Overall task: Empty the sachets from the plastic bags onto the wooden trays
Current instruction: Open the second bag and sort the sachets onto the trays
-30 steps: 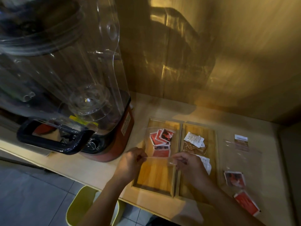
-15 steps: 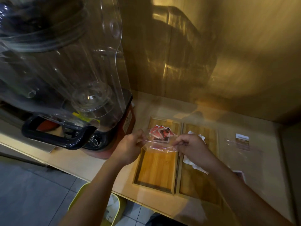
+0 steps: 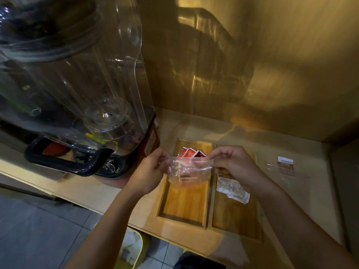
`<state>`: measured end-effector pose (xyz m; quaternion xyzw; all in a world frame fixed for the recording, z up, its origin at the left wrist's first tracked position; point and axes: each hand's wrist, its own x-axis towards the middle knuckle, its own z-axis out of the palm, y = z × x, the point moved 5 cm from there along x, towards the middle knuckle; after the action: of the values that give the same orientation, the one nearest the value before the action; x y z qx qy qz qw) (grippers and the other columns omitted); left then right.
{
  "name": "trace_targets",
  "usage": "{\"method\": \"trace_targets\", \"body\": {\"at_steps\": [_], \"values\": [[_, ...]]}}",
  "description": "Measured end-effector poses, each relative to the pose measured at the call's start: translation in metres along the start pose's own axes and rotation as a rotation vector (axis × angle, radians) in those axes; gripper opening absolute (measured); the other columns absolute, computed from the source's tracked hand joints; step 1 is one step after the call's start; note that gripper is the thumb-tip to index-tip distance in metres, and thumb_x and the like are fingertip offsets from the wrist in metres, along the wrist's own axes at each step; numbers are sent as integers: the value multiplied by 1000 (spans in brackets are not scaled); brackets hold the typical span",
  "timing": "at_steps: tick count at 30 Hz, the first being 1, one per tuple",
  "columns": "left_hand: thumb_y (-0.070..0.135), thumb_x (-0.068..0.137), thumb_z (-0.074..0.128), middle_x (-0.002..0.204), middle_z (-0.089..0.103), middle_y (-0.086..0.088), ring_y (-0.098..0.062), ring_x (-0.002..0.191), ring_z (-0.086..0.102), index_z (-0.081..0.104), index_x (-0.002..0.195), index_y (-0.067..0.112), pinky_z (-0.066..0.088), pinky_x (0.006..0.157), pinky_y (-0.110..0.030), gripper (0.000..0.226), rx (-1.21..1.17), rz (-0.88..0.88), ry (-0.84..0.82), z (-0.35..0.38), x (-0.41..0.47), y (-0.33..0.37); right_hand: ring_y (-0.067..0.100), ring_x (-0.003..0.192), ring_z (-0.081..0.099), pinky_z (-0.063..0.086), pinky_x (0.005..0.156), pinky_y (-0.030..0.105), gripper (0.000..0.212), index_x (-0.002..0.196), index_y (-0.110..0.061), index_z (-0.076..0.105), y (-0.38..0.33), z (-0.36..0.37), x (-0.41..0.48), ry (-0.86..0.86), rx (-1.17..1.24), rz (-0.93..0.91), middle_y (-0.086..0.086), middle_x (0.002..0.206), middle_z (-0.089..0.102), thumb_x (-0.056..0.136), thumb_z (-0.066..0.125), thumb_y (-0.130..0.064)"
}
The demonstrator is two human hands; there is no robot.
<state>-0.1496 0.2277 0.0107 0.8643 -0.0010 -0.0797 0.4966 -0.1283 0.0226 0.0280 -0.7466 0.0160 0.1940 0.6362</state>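
Note:
Both hands hold a clear plastic bag (image 3: 189,171) by its top edge above the left wooden tray (image 3: 184,208). My left hand (image 3: 150,171) pinches the bag's left corner and my right hand (image 3: 232,164) pinches the right corner. Red sachets (image 3: 191,153) show just behind the bag's upper edge, over the far end of the left tray. The right wooden tray (image 3: 236,218) holds white and brown sachets (image 3: 232,189), partly hidden under my right hand.
A big blender with a clear jug (image 3: 77,78) and black handle (image 3: 64,162) stands left of the trays. Another clear bag with a white-labelled sachet (image 3: 284,166) lies on the counter at the right. A yellow bin (image 3: 136,247) sits below the counter edge.
Both hands have lifted the bag off the left tray and raised it. The red sachets that lay inside it on the tray now show at its upper edge.

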Motion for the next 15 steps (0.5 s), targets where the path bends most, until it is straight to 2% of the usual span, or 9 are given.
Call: {"method": "trace_targets", "body": {"at_steps": [3, 6, 13, 15], "values": [[13, 92, 52, 69, 63, -3, -18, 66, 64, 56, 87, 11, 55, 64, -37, 7, -50, -25, 23, -3, 0, 1, 7, 42, 52, 44, 46, 15, 8, 78, 3, 68, -3, 0, 0, 12, 67, 4, -4, 45, 62, 73, 64, 7], [14, 92, 54, 61, 60, -2, -17, 52, 61, 56, 83, 13, 53, 55, -34, 9, -46, -39, 35, -6, 2, 4, 11, 45, 50, 44, 48, 19, 8, 81, 5, 67, -3, 0, -1, -4, 61, 32, 1, 51, 63, 75, 62, 7], [19, 91, 56, 64, 59, -2, -12, 47, 53, 60, 86, 12, 45, 46, -25, 9, -26, -26, 32, 0, 5, 21, 12, 41, 46, 34, 40, 19, 8, 81, 4, 67, -6, -19, -8, 42, 36, 73, 5, 52, 58, 76, 61, 2], [19, 90, 57, 63, 58, -5, -12, 42, 53, 61, 84, 12, 43, 41, -24, 10, -45, -10, 51, 7, 10, 33, 10, 37, 46, 35, 37, 19, 9, 76, -4, 68, -8, -32, -13, 78, 35, 66, 6, 52, 59, 77, 61, 2]]}}
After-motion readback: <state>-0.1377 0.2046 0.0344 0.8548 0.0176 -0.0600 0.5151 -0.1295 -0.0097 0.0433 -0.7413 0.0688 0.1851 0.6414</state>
